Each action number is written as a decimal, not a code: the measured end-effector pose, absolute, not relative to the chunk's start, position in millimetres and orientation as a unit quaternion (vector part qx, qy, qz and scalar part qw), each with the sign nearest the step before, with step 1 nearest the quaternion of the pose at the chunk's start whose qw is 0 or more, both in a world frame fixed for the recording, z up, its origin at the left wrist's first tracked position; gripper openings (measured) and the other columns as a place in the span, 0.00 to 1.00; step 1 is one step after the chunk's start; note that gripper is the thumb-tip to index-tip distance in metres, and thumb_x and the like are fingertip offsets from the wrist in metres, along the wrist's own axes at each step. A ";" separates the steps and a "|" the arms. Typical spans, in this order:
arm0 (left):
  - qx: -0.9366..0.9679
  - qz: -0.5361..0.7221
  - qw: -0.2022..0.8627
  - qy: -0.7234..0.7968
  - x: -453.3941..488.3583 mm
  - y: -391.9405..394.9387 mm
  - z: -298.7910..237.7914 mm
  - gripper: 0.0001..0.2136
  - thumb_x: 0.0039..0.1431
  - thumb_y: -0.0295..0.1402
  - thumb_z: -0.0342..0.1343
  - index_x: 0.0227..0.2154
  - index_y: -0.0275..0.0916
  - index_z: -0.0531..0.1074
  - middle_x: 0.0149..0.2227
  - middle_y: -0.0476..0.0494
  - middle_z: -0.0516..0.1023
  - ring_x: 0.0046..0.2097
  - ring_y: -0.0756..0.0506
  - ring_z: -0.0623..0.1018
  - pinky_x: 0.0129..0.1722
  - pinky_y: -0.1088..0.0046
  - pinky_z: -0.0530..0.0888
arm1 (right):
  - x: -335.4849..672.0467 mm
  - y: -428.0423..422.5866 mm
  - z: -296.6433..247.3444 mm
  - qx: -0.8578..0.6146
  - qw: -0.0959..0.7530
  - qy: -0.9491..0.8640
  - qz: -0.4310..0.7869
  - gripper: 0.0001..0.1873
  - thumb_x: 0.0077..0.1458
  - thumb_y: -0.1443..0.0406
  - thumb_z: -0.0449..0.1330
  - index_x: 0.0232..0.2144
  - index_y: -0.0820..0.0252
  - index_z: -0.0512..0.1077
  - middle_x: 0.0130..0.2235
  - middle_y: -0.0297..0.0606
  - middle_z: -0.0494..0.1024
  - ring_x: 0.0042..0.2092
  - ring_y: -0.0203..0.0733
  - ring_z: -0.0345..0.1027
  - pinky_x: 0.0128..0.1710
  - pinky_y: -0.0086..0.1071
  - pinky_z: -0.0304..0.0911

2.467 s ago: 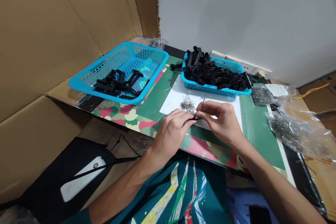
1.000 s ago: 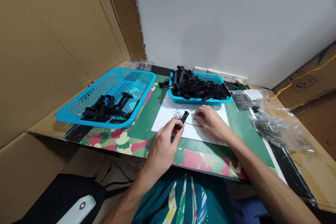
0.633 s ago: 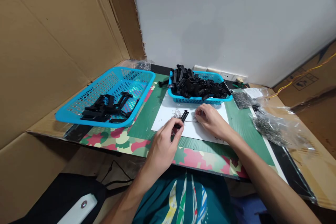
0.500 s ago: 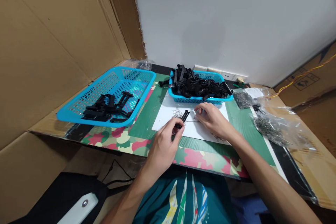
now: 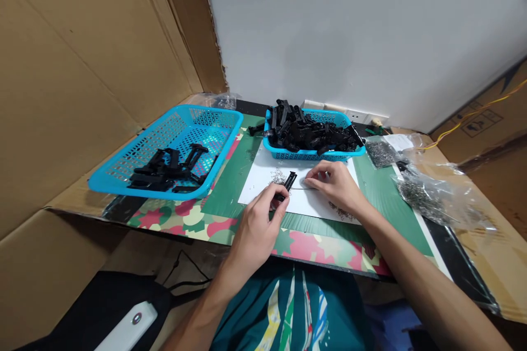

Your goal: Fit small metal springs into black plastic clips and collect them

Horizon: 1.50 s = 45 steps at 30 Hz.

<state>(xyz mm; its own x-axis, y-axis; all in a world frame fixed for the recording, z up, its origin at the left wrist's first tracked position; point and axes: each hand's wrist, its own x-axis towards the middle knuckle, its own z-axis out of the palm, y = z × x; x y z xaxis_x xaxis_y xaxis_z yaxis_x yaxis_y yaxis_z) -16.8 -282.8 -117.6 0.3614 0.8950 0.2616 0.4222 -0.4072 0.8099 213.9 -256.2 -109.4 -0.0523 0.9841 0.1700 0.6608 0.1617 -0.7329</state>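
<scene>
A slim black plastic part (image 5: 290,180) is pinched between the thumb and fingers of my left hand (image 5: 260,219), its forked end pointing up and away. My right hand (image 5: 335,184) is closed, thumb and index fingertips together, just right of that part and low over the white sheet (image 5: 255,175). Whatever those fingertips hold is too small to make out. A thin metal rod (image 5: 302,189) runs across the sheet between my hands. Behind the black part lies a small pile of tiny metal pieces (image 5: 278,176); more metal pieces (image 5: 340,210) lie under my right wrist.
A blue basket (image 5: 272,151) heaped with black parts stands at the back. Another blue basket (image 5: 99,182), on the left, holds several black parts. Clear bags of metal pieces (image 5: 415,197) lie on the right. Cardboard (image 5: 82,38) walls the left side; yellow wires (image 5: 461,120) hang at right.
My right hand has shifted slightly and its thumb and index finger are closer together. The left hand keeps the black plastic part in nearly the same place.
</scene>
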 end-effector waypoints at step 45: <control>0.766 0.334 0.319 0.446 -16.1 -278.8 -116.1 0.03 0.73 0.33 0.53 0.41 0.44 0.72 0.37 0.50 0.77 0.39 0.46 0.76 0.41 0.74 0.71 | 210.2 -251.1 -115.3 -0.631 0.400 -0.627 0.219 0.06 0.52 0.71 0.65 0.26 0.61 0.83 0.30 0.38 0.84 0.32 0.40 0.69 0.33 0.33 0.59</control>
<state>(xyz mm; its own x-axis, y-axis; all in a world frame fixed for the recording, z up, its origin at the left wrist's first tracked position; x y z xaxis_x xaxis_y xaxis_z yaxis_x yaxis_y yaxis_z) -16.1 -278.8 -116.1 0.3785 0.8973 0.2273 0.4711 -0.3981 0.7871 210.2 -251.1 -115.3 0.1168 0.9672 0.2257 0.6159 0.1078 -0.7804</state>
